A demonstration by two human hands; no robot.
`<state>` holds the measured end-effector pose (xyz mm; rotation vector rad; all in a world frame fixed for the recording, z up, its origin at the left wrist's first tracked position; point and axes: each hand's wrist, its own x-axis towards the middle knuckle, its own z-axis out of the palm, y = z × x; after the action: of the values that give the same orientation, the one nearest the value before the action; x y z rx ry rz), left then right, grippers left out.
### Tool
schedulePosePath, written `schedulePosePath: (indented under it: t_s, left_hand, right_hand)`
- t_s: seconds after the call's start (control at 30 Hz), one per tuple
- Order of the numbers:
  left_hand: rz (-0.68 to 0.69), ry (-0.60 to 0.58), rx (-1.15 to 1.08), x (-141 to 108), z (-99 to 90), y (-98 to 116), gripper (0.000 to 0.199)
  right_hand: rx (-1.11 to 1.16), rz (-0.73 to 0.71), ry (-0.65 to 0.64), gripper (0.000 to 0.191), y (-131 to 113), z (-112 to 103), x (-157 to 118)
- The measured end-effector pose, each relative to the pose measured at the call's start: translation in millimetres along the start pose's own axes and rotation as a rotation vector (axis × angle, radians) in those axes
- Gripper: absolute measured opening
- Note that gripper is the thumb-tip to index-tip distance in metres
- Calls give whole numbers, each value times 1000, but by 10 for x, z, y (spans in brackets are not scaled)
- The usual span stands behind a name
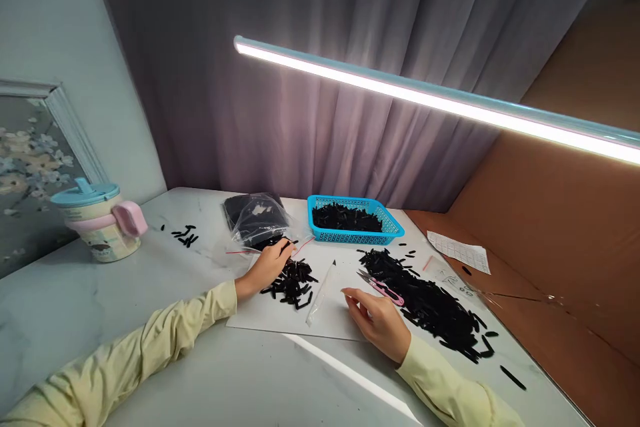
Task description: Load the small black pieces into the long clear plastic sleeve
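My left hand (270,265) is closed in a pinch, with a small black strip (294,242) at its fingertips. It is above a loose pile of black strips (293,283) on a white board (330,320), beside a clear plastic bag (260,217) with black material inside. Closer to me on the right, my right hand (380,321) hovers over or rests on the board's edge. Its fingers are curled together, and anything in them is hidden. A white pencil-like tool with a dark tip (321,293) lies between the hands. Pink-handled snips (383,288) lie beyond the right hand.
A blue basket (357,238) of black pieces stands at the back. A long black heap (435,303) spreads to the right, near a small clear bag (447,275) and a paper sheet (460,252). A lidded cup (105,223) stands left. A lit tube lamp (425,97) hangs overhead.
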<state>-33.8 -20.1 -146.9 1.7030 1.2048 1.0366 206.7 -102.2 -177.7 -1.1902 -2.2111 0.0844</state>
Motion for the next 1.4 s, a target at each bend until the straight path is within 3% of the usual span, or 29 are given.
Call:
schedulePosePath:
  t_s: [0.1, 0.2, 0.37, 0.47, 0.57, 0.8, 0.97, 1.1, 1.27, 1.4]
  left_hand:
    - [-162, -43, -205, 15, -15, 105, 18]
    - [-345, -177, -429, 70, -36, 226, 20]
    - [-568, -420, -718, 147, 28, 312, 17]
    - [-670, -514, -825, 119, 141, 266, 20]
    - [-728, -551, -918, 74, 244, 206, 21]
    - [-809, -544, -1085, 63, 270, 180, 23]
    - [-819, -553, -1027, 76, 277, 199, 21]
    - [-741, -556, -917, 46, 293, 236, 18]
    - [-470, -431, -551, -55, 302, 293, 17]
    - [-346, -340, -412, -145, 324, 276, 20]
  right_hand:
    - [33, 28, 12, 26, -11, 0, -12]
    - [68, 37, -9, 24, -19, -36, 82]
    - [287, 204, 9, 24, -81, -114, 519]
    - [455, 257, -95, 26, -123, -76, 710]
    - [446, 226, -169, 21, -138, 18, 739]
    - [340, 183, -130, 18, -69, 72, 723]
    - [359, 142, -45, 21, -69, -45, 663]
    - [393, 151, -22, 23, -86, -70, 493]
    - [510, 221, 104, 20, -41, 36, 316]
    - [687, 322, 93, 23, -60, 118, 232]
